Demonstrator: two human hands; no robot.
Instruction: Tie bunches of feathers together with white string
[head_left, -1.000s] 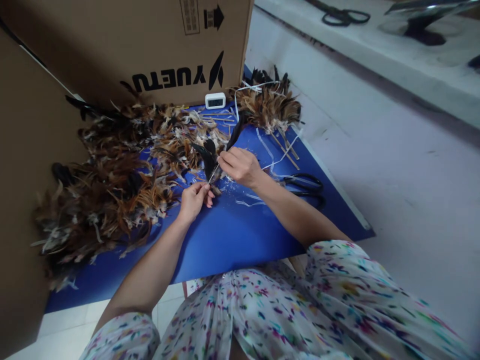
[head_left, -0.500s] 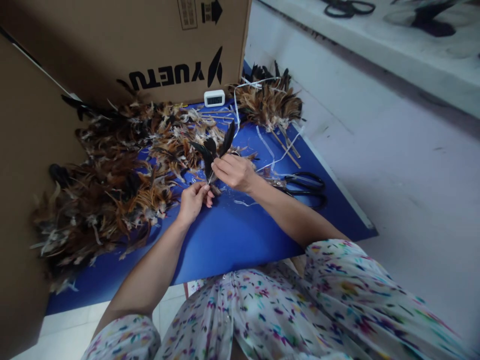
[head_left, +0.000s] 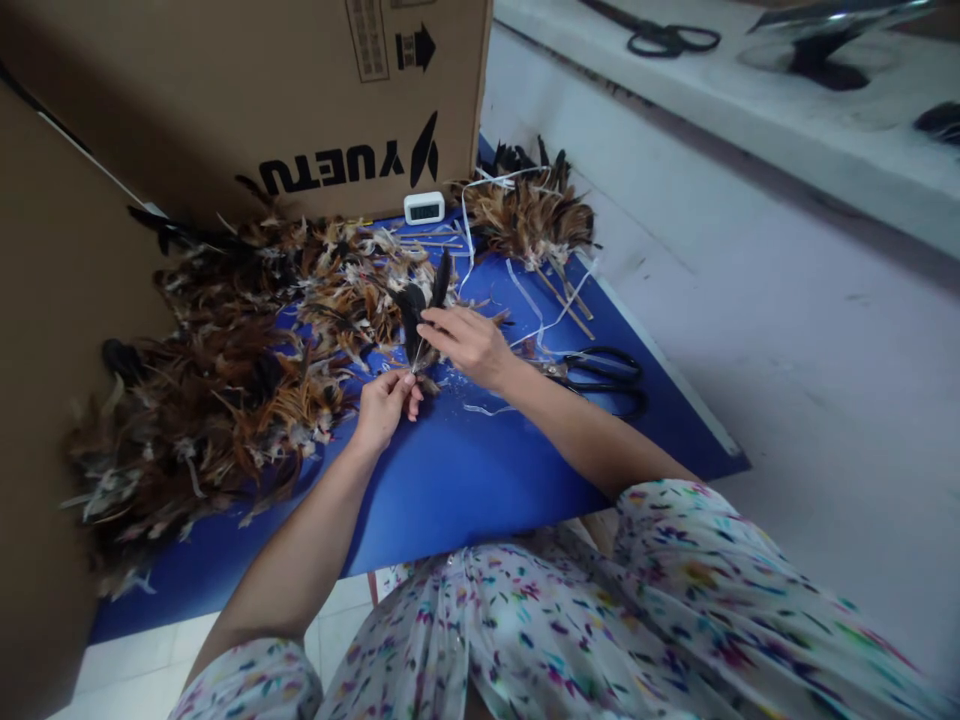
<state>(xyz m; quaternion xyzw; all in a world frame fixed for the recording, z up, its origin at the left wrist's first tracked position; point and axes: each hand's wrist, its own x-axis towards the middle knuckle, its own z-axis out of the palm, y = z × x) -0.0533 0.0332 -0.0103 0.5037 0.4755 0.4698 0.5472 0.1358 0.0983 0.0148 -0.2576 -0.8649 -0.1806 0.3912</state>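
Observation:
My left hand (head_left: 382, 408) is closed in a pinch on the lower quill ends of a few black feathers (head_left: 409, 308), which point up and away from me. Just above it on the right, my right hand (head_left: 471, 345) has its thumb and fingertips against the same feathers, partly covering them. One dark feather stands a little apart from the others. Behind both hands spreads a loose pile of brown and white feathers (head_left: 352, 300). Black-handled scissors (head_left: 600, 370) lie beyond my right forearm on the blue table (head_left: 450, 480).
A larger heap of brown feathers (head_left: 217, 410) covers the left side. At the back stand a cardboard box (head_left: 315, 80) and a small white digital clock (head_left: 424, 208). A feather bundle with sticks (head_left: 529, 215) and white ribbon (head_left: 529, 290) lie by the wall. Another pair of scissors (head_left: 671, 40) rests on a ledge.
The black feathers have come closer together, the right one now more upright. My right fingers have shifted slightly on them, while my left hand keeps its pinch. The whole view has shifted a little.

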